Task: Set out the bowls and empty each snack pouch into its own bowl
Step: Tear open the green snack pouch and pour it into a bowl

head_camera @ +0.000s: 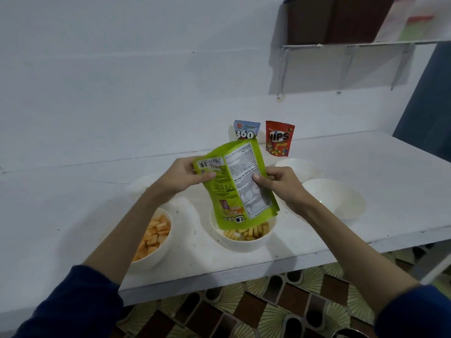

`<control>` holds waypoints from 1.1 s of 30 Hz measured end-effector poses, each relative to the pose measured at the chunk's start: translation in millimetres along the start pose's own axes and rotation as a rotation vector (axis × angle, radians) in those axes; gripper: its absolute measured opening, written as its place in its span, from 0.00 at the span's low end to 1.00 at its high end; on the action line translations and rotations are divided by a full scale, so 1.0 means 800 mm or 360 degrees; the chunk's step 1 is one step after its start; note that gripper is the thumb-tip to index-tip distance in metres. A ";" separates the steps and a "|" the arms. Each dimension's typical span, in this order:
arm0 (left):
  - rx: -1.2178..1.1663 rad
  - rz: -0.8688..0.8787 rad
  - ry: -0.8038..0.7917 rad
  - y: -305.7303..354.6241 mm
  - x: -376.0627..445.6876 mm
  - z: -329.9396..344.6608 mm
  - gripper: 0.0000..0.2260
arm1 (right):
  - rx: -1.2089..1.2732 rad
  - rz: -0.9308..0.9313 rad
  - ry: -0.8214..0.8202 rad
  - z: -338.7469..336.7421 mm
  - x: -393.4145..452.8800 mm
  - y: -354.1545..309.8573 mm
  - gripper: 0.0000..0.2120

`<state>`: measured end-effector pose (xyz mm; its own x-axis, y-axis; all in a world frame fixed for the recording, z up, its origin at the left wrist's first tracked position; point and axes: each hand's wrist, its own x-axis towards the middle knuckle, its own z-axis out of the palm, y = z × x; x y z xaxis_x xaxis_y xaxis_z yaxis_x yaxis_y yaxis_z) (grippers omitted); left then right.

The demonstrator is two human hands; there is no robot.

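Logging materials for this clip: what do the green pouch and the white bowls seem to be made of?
Green pouch: likely thin plastic film, slightly glossy; it creases and bends where both hands grip it. White bowl under it: smooth and opaque with a soft sheen, plastic or ceramic; the look cannot settle which.

The green pouch (238,184) is showing a lime back printed with white panels of black text, a barcode and small orange and purple patches, while pale yellow sticks are lying in the white bowl (244,236) under it. Orange squares are filling a second white bowl (156,250), and two more white bowls (341,203) are sitting on the white counter (366,164). Behind, a red pouch (279,139) is carrying multicoloured dots, a blue pouch (245,130) is bearing white numerals, dark blue sleeves (73,303) are framing the view, and the floor (268,306) is showing what looks like a brown, black and cream fan pattern.
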<state>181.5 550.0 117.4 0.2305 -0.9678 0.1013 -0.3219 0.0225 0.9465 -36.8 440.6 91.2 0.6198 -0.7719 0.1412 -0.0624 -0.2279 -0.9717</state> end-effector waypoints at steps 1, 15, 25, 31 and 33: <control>-0.0041 0.0048 0.0024 0.000 0.002 0.006 0.12 | 0.0010 0.0000 -0.0040 -0.001 0.002 -0.002 0.08; 0.0193 0.0137 0.0308 0.013 0.029 0.035 0.12 | -0.0720 -0.0346 0.0382 -0.016 0.033 -0.046 0.07; 0.0266 0.0538 0.0028 0.092 0.031 0.060 0.16 | -0.0772 -0.0434 0.0504 -0.081 -0.015 -0.092 0.05; 0.0385 0.0738 -0.0330 0.135 0.028 0.184 0.11 | -0.0925 -0.0258 0.0608 -0.193 -0.133 -0.084 0.05; 0.0410 0.0740 -0.0483 0.136 0.024 0.244 0.11 | -0.0998 -0.0171 0.0647 -0.232 -0.182 -0.068 0.04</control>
<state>-28.1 484.9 162.8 -0.2471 -0.9001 0.3588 -0.5463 0.4352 0.7156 -268.9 455.1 158.7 0.3180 -0.8568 0.4059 -0.5268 -0.5157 -0.6757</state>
